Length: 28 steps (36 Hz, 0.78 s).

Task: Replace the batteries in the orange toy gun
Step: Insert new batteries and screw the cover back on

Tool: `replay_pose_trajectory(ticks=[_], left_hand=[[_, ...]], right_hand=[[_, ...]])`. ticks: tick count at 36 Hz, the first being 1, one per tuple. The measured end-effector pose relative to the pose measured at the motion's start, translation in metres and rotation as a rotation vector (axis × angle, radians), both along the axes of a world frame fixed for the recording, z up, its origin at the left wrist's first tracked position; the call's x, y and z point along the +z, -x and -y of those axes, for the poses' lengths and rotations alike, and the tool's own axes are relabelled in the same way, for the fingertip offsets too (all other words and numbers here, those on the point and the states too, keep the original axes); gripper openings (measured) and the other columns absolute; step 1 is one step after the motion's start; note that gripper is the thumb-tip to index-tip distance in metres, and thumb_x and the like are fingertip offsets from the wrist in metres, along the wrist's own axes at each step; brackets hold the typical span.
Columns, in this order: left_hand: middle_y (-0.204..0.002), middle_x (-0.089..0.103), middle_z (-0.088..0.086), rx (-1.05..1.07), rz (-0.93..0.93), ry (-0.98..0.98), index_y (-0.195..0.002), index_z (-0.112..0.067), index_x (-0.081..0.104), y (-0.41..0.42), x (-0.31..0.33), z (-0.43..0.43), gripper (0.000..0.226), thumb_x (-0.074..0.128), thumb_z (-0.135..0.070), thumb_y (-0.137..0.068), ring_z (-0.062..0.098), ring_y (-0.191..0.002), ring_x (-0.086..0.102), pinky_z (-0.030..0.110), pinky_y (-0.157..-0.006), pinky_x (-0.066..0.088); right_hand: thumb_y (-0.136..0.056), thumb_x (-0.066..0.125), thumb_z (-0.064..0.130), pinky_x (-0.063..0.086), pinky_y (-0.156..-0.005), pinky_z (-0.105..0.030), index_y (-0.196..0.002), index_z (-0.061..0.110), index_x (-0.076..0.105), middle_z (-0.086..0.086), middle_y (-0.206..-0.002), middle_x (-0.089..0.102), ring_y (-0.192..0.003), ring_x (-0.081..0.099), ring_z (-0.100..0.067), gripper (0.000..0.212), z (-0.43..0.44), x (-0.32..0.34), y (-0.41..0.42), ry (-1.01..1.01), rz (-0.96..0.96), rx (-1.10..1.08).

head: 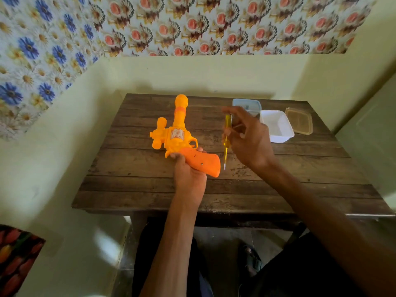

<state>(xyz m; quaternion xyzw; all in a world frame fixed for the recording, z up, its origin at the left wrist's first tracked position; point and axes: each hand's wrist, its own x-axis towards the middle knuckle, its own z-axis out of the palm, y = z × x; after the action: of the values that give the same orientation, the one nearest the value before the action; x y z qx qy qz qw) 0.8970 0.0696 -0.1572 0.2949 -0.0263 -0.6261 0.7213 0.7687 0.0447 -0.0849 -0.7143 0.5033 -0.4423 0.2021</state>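
Note:
The orange toy gun [175, 133] is held above the wooden table [150, 189], barrel pointing away from me. My left hand [188, 176] grips it from below at the darker orange handle, where a small screw shows on the side. My right hand [248, 138] hovers just right of the gun and holds a yellow see-through screwdriver [226, 138] upright between thumb and fingers, its tip pointing down near the butt of the handle. No batteries are visible.
Three containers stand at the table's back right: a light blue box [255, 103], a white tub [278, 129] and a brownish clear lid or tray [300, 121]. Yellow walls enclose the table on the left, back and right. My legs are below the front edge.

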Motion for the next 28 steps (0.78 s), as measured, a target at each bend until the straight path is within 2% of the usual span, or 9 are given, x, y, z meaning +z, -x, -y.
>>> replay_pose_trajectory(ticks=[2,5,7,9,14,18,24,28], left_hand=[[-0.086,0.065,0.008,0.009,0.005,0.005,-0.135,-0.015,0.041,0.002,0.000,0.000,0.040,0.025,-0.038,-0.106,0.019,-0.083,0.059,0.037,-0.073,0.052],[-0.074,0.072,0.002,0.022,0.013,0.019,-0.128,-0.017,0.044,0.005,0.000,0.000,0.034,0.026,-0.036,-0.106,0.020,-0.085,0.059,0.043,-0.092,0.045],[-0.082,0.072,0.002,0.031,0.023,0.029,-0.123,-0.018,0.048,0.005,0.000,0.000,0.034,0.025,-0.037,-0.107,0.020,-0.087,0.059,0.042,-0.092,0.043],[-0.097,0.067,0.004,0.034,0.036,0.042,-0.123,-0.019,0.050,0.003,-0.001,-0.001,0.035,0.024,-0.037,-0.107,0.019,-0.089,0.060,0.039,-0.085,0.047],[-0.108,0.061,0.007,0.041,0.049,0.038,-0.145,-0.014,0.037,0.003,0.000,-0.001,0.044,0.025,-0.034,-0.107,0.020,-0.090,0.060,0.038,-0.082,0.049],[-0.111,0.061,0.007,0.028,0.063,0.061,-0.145,-0.014,0.036,0.003,0.001,-0.003,0.044,0.024,-0.034,-0.108,0.020,-0.091,0.059,0.040,-0.088,0.048],[-0.112,0.058,0.010,0.027,0.089,0.088,-0.148,-0.012,0.031,0.002,0.000,-0.004,0.047,0.025,-0.034,-0.107,0.021,-0.094,0.058,0.043,-0.096,0.043],[-0.112,0.058,0.011,0.019,0.099,0.060,-0.149,-0.014,0.030,0.001,-0.001,-0.004,0.047,0.027,-0.034,-0.106,0.022,-0.099,0.057,0.043,-0.096,0.043]], right_hand=[[-0.086,0.059,-0.001,0.058,-0.072,-0.024,-0.119,0.024,0.061,0.003,-0.083,0.068,-0.077,0.068,-0.006,0.041,-0.008,0.008,-0.007,0.031,0.142,0.064],[-0.086,0.058,-0.005,0.060,-0.070,-0.037,-0.115,0.019,0.060,0.002,-0.085,0.068,-0.079,0.070,-0.009,0.038,-0.014,0.010,-0.014,0.058,0.196,0.114],[-0.086,0.058,-0.005,0.059,-0.071,-0.040,-0.115,0.016,0.059,0.001,-0.086,0.068,-0.081,0.070,-0.011,0.036,-0.016,0.007,-0.016,0.075,0.184,0.133],[-0.086,0.056,-0.003,0.058,-0.071,-0.042,-0.115,0.015,0.059,0.000,-0.087,0.068,-0.082,0.069,-0.015,0.035,-0.017,0.005,-0.018,0.095,0.188,0.145],[-0.080,0.054,-0.005,0.057,-0.069,-0.037,-0.113,0.018,0.060,0.000,-0.088,0.067,-0.079,0.068,-0.016,0.040,-0.020,0.005,-0.024,0.152,0.166,0.159],[-0.080,0.054,-0.001,0.057,-0.070,-0.034,-0.112,0.016,0.060,0.004,-0.089,0.066,-0.079,0.067,-0.015,0.037,-0.020,0.007,-0.025,0.172,0.157,0.164],[-0.078,0.053,0.014,0.057,-0.070,-0.024,-0.112,0.012,0.061,0.008,-0.092,0.064,-0.081,0.068,-0.014,0.035,-0.023,0.009,-0.028,0.186,0.163,0.184],[-0.077,0.055,-0.001,0.056,-0.070,-0.024,-0.112,0.012,0.060,0.005,-0.092,0.066,-0.082,0.068,-0.016,0.037,-0.021,0.005,-0.029,0.202,0.150,0.178]])
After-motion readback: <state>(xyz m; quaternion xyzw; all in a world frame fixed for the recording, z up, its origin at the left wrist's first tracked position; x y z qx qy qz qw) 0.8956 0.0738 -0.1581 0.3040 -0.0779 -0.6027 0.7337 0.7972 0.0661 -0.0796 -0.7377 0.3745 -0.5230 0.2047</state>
